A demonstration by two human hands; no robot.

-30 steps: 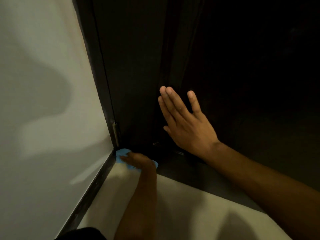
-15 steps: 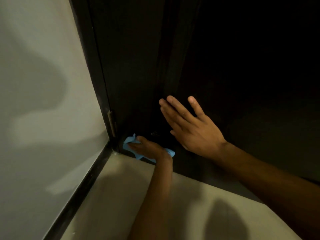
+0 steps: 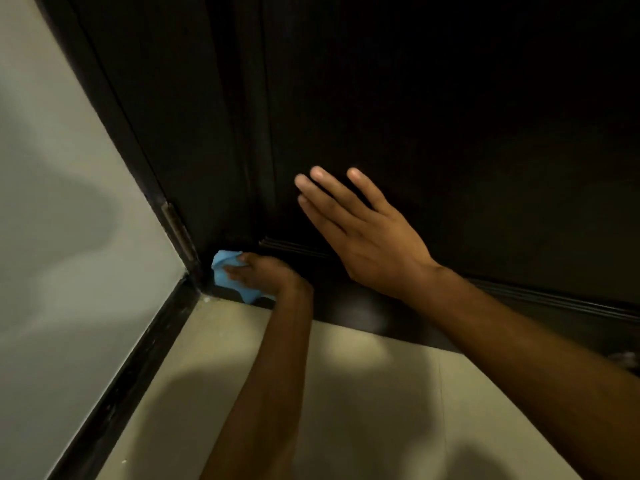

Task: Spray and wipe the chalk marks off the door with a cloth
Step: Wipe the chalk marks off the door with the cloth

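The dark door fills the upper frame; no chalk marks show in the dim light. Low at the door's bottom left corner, my left hand holds a crumpled blue cloth against the door's bottom rail, just right of the hinge. The cloth sticks out beyond the fingertips and below the wrist. My right hand lies flat on the door panel with its fingers straight and spread, above and to the right of the left hand. No spray bottle is in view.
A pale wall with a dark skirting board runs along the left and meets the door frame at the corner. Beige floor lies below the door. A small greyish thing shows at the right edge, too dim to identify.
My left hand has lifted the cloth from the floor corner onto the door's bottom rail. My right hand stays flat on the door, a little further right of the left hand.
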